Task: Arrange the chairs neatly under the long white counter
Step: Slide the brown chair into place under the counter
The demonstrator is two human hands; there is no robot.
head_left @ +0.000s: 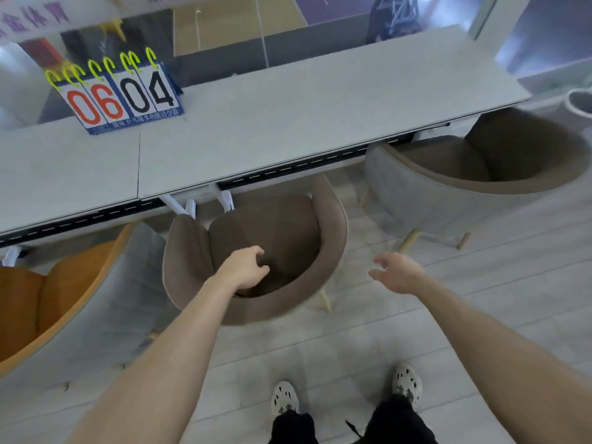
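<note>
The left hand (246, 267), fingers loosely curled, and right hand (397, 274), fingers released, both empty, reach for the taupe fabric tub chair (272, 225), apparently to square it under the long white table (320, 116).

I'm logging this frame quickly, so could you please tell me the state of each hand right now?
Left hand: loosely curled over the middle chair, holding nothing.
Right hand: open, holding nothing.
</note>
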